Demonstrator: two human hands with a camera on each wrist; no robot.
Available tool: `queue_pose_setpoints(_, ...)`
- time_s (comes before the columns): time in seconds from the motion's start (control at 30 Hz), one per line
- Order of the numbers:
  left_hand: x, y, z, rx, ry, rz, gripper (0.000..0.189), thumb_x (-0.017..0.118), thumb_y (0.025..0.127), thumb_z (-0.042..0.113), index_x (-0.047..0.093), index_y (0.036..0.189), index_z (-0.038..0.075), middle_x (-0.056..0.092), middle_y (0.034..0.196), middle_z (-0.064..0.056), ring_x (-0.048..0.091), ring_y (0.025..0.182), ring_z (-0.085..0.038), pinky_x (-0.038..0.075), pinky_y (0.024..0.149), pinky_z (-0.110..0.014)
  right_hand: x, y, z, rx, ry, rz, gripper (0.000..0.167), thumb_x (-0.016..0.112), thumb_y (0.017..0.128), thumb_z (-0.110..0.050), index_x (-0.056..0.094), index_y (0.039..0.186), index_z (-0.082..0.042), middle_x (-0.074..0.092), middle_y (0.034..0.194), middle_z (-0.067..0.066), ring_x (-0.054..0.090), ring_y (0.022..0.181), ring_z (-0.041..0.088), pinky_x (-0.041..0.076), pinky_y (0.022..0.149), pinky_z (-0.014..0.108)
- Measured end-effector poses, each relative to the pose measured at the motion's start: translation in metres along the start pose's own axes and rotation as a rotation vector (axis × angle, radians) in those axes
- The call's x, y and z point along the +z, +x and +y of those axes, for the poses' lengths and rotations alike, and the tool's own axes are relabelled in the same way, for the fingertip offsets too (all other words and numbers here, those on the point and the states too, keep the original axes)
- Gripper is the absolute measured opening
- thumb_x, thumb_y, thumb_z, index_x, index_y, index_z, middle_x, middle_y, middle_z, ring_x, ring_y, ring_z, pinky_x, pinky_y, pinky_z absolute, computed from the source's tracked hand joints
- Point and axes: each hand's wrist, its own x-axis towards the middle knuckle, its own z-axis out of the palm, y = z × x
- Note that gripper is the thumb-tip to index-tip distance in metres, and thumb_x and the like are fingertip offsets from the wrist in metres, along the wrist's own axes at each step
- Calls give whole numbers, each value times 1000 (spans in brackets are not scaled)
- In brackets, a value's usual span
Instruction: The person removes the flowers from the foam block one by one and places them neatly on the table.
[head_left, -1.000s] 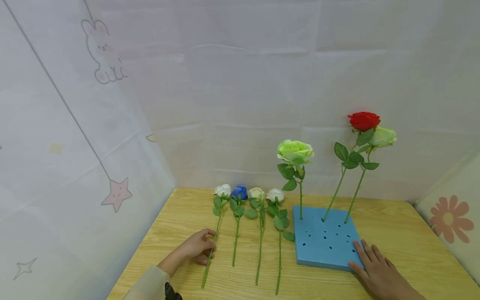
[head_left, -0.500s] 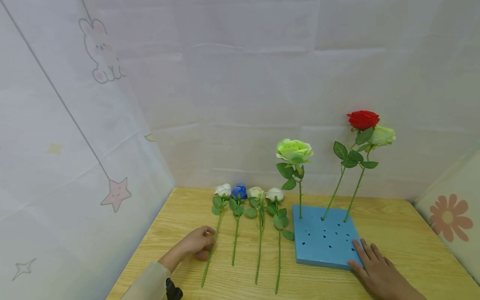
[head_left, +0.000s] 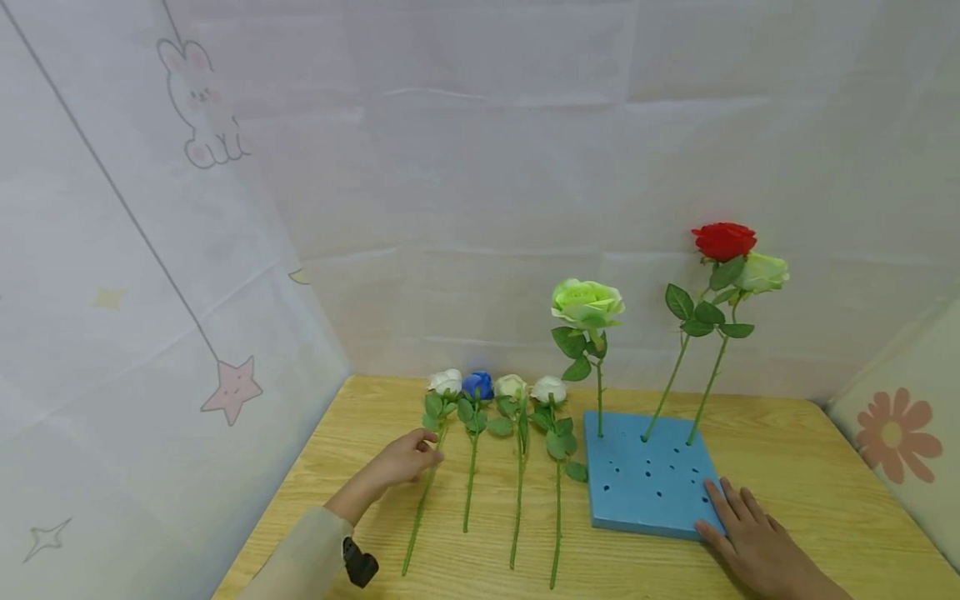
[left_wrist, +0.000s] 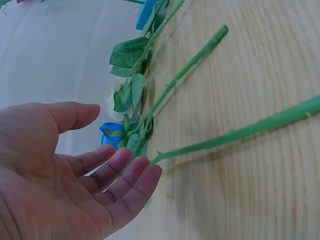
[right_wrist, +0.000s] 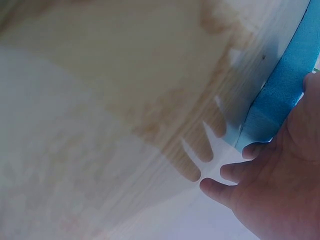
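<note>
My left hand [head_left: 402, 460] hovers over the upper stem of the leftmost white rose [head_left: 446, 382], which lies on the table. In the left wrist view the fingers of this hand [left_wrist: 75, 175] are loosely bent, thumb apart, gripping nothing; their tips are by the stem [left_wrist: 240, 133]. To its right lie a blue rose [head_left: 477, 385], a cream rose [head_left: 512, 386] and another white rose [head_left: 549, 389]. With fingers spread, my right hand [head_left: 757, 537] rests on the right edge of a blue foam block [head_left: 637, 510] full of holes.
Upright in the block's back row stand a green rose [head_left: 587, 303], a red rose [head_left: 723, 241] and a pale green rose [head_left: 763, 273]. The wooden table [head_left: 795, 450] ends at a pale cloth backdrop [head_left: 480, 208] behind and at both sides.
My left hand has moved up along the leftmost white rose's stem, toward its leaves, and its fingers have loosened. The right hand and the block stay where they were.
</note>
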Motion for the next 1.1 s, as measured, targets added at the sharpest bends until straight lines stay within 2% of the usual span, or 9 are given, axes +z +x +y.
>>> queue_pose_setpoints(0.23,8,13,12,43,8,-47,56,65,100,40,51,142,5,57,119,-12,60,106,-33,54,84,-50,2,1,0,9,-16,1,84,44,104,-58,25,158,3,21,158,38,20,137,67,29,92,82)
queue_pose_setpoints(0.3,11,15,16,57,7,-58,55,65,100,39,51,142,6,57,120,-12,59,111,-36,53,87,-52,2,1,0,10,-20,3,84,43,104,-59,25,158,3,21,158,38,20,137,67,29,92,82)
queue_pose_setpoints(0.5,21,25,28,91,-18,-77,49,62,102,32,51,142,6,57,123,-13,59,113,-38,53,89,-55,2,1,0,5,-23,11,84,44,104,-58,25,158,3,22,158,38,20,137,67,30,92,82)
queue_pose_setpoints(0.7,30,33,39,127,-45,-87,55,65,101,37,50,144,7,57,128,-13,58,118,-40,52,95,-55,2,0,0,2,-24,15,83,44,104,-58,25,158,3,22,157,38,21,137,67,30,92,82)
queue_pose_setpoints(0.93,46,45,50,187,-62,-89,50,64,102,31,51,144,8,58,133,-14,61,115,-30,52,96,-56,3,1,2,9,-24,5,84,43,104,-59,24,159,2,21,158,38,20,137,67,29,93,82)
queue_pose_setpoints(1.1,59,54,62,204,-112,-93,50,64,101,31,50,143,7,58,134,-14,60,117,-29,51,98,-55,3,1,1,11,-21,3,84,44,104,-59,25,159,2,21,158,37,20,138,66,28,94,83)
